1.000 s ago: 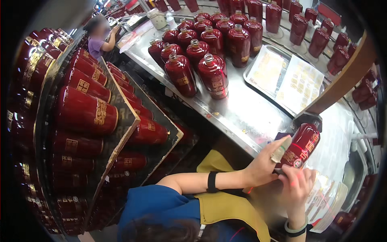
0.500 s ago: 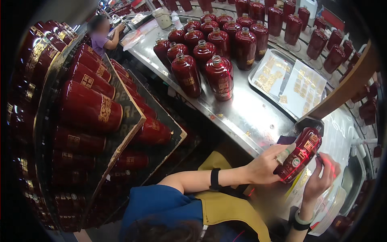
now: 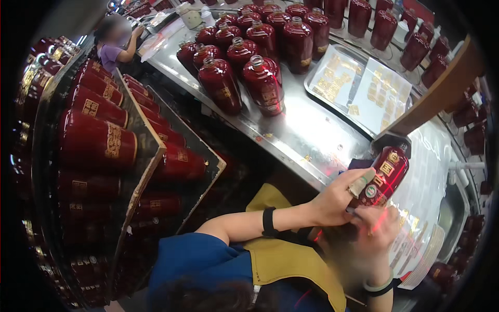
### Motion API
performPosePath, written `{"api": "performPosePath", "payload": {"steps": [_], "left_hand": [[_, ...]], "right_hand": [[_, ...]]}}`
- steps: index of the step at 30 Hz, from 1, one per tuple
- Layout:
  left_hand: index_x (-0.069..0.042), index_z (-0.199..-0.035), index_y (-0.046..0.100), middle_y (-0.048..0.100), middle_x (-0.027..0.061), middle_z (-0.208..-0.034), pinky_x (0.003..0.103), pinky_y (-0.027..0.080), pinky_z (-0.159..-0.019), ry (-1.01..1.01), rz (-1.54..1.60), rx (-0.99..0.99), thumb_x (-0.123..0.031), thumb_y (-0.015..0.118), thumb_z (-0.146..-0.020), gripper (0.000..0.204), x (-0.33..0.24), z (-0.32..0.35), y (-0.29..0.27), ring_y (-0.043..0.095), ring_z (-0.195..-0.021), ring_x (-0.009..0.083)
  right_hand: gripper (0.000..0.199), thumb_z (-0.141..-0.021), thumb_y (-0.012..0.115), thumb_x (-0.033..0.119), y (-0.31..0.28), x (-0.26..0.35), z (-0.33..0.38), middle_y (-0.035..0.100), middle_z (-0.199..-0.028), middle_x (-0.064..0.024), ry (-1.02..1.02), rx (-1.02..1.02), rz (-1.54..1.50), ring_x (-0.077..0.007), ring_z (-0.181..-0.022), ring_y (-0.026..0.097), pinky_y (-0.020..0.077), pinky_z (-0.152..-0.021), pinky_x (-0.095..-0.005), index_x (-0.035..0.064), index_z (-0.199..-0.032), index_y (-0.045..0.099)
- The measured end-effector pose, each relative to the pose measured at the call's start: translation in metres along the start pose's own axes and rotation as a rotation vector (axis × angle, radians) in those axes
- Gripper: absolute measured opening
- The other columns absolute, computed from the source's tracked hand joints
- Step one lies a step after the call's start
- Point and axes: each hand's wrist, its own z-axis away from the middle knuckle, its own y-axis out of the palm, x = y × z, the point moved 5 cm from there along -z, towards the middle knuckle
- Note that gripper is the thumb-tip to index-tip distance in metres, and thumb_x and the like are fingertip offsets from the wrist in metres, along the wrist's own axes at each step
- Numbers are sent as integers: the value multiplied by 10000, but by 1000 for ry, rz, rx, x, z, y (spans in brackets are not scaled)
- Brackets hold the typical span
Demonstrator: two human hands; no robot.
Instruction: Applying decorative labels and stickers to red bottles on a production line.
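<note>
Since a moment ago the right hand (image 3: 377,234) has closed back under the red bottle (image 3: 378,177), which the left hand (image 3: 332,200) grips tilted over the steel counter (image 3: 291,135); labelling seems underway (next, careful smoothing).

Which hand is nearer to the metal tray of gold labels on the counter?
Left. The left hand grips the red bottle just below the metal tray; the right hand sits lower, under the bottle.
</note>
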Motion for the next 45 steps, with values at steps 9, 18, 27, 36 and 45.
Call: {"api": "performPosePath", "payload": {"steps": [9,18,27,36,45], "left_hand": [[36,-1595,417,535,278,-1520,441,473,-1148,45,14,-7,-119,901,-765,973,2,-2,-6,582,-1357,430],[17,-1564,471,600,211,-1448,450,474,-1111,32,-126,56,-110,949,-663,1028,3,-4,-6,590,-1303,402],[63,-1569,446,610,232,-1483,411,486,-1127,-19,-185,127,-83,937,-737,977,7,-1,-1,633,-1332,344],[31,-1554,488,517,222,-1547,453,465,-1152,89,-265,138,-148,954,-713,978,-1,-3,1,550,-1392,380],[9,-1577,482,500,234,-1585,459,472,-1160,23,-160,184,-4,892,-685,982,3,0,-4,541,-1424,409]], "right_hand": [[246,-802,822,73,3,-7,13,759,-937,-41,23,-53,-14,-234,-892,678,460,-885,-413,111,-1043,792],[212,-798,770,53,-7,-1,10,771,-985,-50,-23,-103,-29,-278,-868,672,497,-824,-401,73,-1009,778],[218,-765,793,86,-8,-2,28,728,-902,25,-109,-199,2,-181,-748,569,434,-751,-347,183,-960,774],[244,-793,791,-10,-16,1,30,780,-975,-6,-37,-155,-102,-229,-844,658,487,-829,-352,112,-1003,799],[215,-806,817,84,-15,9,38,767,-970,2,-161,-178,-79,-183,-774,594,467,-797,-336,148,-1011,818]]}}
